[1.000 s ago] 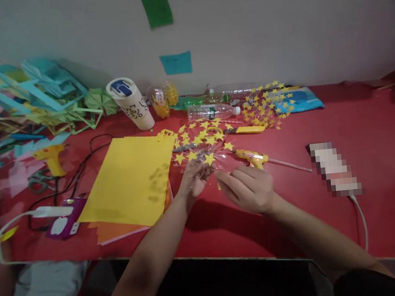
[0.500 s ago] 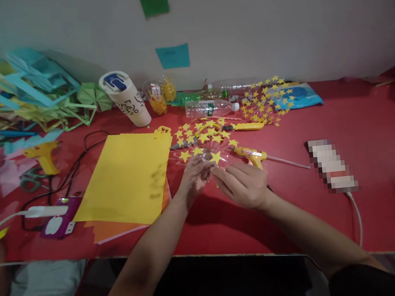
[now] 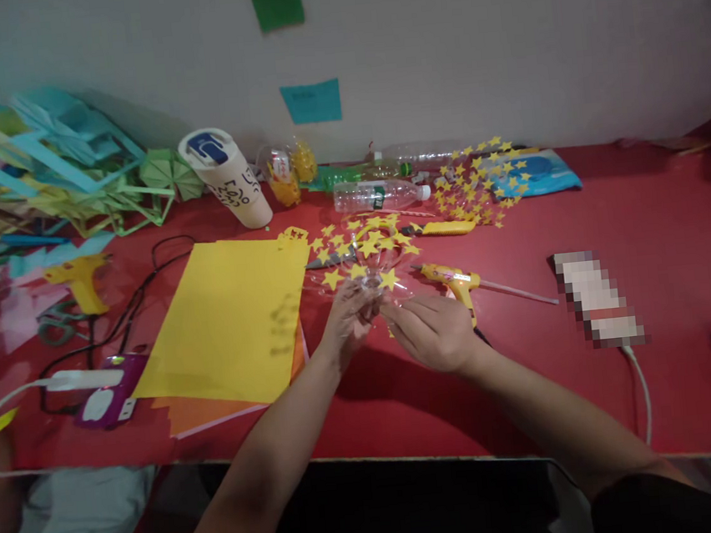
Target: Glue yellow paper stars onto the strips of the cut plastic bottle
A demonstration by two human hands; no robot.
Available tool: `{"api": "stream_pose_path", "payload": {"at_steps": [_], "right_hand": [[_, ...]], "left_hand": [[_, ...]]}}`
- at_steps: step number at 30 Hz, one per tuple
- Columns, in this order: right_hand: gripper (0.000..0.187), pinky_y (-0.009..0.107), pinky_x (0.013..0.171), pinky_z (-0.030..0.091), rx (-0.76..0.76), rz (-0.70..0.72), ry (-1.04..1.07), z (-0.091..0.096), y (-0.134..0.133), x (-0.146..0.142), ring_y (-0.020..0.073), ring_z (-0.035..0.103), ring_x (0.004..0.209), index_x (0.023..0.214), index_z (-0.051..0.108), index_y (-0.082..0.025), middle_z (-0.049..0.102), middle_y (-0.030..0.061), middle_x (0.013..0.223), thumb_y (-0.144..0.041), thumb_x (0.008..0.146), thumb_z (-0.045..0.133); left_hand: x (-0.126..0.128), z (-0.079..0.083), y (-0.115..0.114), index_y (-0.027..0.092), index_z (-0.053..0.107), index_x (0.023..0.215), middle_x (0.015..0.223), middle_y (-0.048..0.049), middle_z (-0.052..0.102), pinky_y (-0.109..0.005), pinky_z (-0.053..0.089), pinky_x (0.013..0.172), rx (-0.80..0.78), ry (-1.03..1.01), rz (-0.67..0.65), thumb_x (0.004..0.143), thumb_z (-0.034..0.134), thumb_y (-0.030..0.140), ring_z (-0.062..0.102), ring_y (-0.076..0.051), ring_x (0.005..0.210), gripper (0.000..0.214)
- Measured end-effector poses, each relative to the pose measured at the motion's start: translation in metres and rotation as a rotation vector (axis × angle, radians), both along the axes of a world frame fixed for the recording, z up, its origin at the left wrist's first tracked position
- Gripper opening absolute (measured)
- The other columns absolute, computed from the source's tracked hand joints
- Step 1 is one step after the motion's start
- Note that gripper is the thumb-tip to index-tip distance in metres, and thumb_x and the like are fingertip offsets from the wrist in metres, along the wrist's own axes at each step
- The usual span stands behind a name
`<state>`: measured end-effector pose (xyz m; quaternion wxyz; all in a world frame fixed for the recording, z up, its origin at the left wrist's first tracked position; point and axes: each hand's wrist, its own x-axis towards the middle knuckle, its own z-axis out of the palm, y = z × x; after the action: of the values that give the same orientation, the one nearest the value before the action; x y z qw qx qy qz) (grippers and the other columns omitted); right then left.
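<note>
Above the red table (image 3: 370, 416), my left hand (image 3: 349, 321) is closed around the base of a clear plastic craft (image 3: 369, 248), cut into strips that carry yellow paper stars. On its right side, my right hand (image 3: 438, 331) pinches the craft's edge just below a big star; its fingertips are partly hidden. A yellow glue gun (image 3: 445, 278) with a clear stick in its back lies behind my right hand. Past the craft are a yellow utility knife (image 3: 449, 228) and scissors (image 3: 331, 259), partly covered by the strips. A second star craft (image 3: 479, 183) stands farther back.
Yellow paper sheets (image 3: 228, 321) lie at left, near a purple power strip (image 3: 107, 395) and another glue gun (image 3: 82, 284). Along the wall are a white tumbler (image 3: 231, 182), plastic bottles (image 3: 380, 195) and paper models (image 3: 56, 161). A phone (image 3: 597, 298) charges at right. Someone's arm shows far left.
The star craft has turned slightly in my hands, its stars shifting a little leftward. My right hand has moved slightly left; both hands keep their hold.
</note>
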<state>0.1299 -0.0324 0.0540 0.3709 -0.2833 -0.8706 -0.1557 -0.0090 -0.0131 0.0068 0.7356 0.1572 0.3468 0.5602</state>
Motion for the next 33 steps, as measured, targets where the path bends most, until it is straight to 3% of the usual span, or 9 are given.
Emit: {"api": "stream_pose_path", "payload": {"at_steps": [7,14,21,28,33], "right_hand": [[0.014,0.022,0.049,0.038,0.027,-0.039,0.047,0.005,-0.001,0.001,0.0089,0.050,0.050,0.080,0.063,-0.011,0.059,-0.0016,0.054,-0.012,0.086,0.052],[0.008,0.023,0.049,0.037,0.053,-0.014,0.050,0.003,-0.002,0.001,0.0091,0.048,0.050,0.089,0.063,-0.010,0.057,-0.0022,0.054,-0.012,0.082,0.058],[0.006,0.023,0.045,0.035,0.089,0.072,0.091,0.008,-0.005,0.004,0.0089,0.043,0.049,0.083,0.063,-0.014,0.052,-0.0033,0.051,-0.012,0.080,0.057],[0.008,0.021,0.046,0.037,0.016,0.064,0.175,0.022,-0.002,0.015,0.0082,0.041,0.047,0.082,0.057,-0.016,0.051,-0.0038,0.051,-0.009,0.078,0.057],[0.007,0.022,0.048,0.039,-0.023,0.134,0.148,0.029,0.006,0.027,0.0096,0.043,0.050,0.084,0.057,-0.016,0.054,-0.0016,0.056,-0.013,0.079,0.053]], "left_hand": [[0.000,-0.005,0.001,0.016,0.060,0.075,0.068,0.0037,0.064,-0.016,0.042,0.053,0.036,0.001,-0.062,0.045,0.082,0.018,0.055,-0.005,0.053,0.038],[-0.004,-0.014,0.003,0.016,0.057,0.070,0.063,0.0030,0.062,-0.017,0.045,0.057,-0.049,-0.012,-0.048,0.049,0.079,0.018,0.058,-0.007,0.057,0.031],[-0.006,-0.007,0.002,0.016,0.052,0.062,0.057,0.0031,0.061,-0.022,0.049,0.062,-0.002,-0.021,-0.052,0.049,0.080,0.020,0.062,-0.011,0.059,0.031],[-0.007,-0.005,0.002,0.017,0.058,0.072,0.057,0.0045,0.062,-0.021,0.050,0.061,-0.053,-0.012,-0.016,0.043,0.083,0.018,0.060,-0.009,0.055,0.037],[-0.010,-0.009,0.006,0.017,0.056,0.064,0.054,0.0046,0.059,-0.022,0.050,0.063,-0.037,-0.022,-0.005,0.045,0.081,0.018,0.058,-0.009,0.054,0.031]]}}
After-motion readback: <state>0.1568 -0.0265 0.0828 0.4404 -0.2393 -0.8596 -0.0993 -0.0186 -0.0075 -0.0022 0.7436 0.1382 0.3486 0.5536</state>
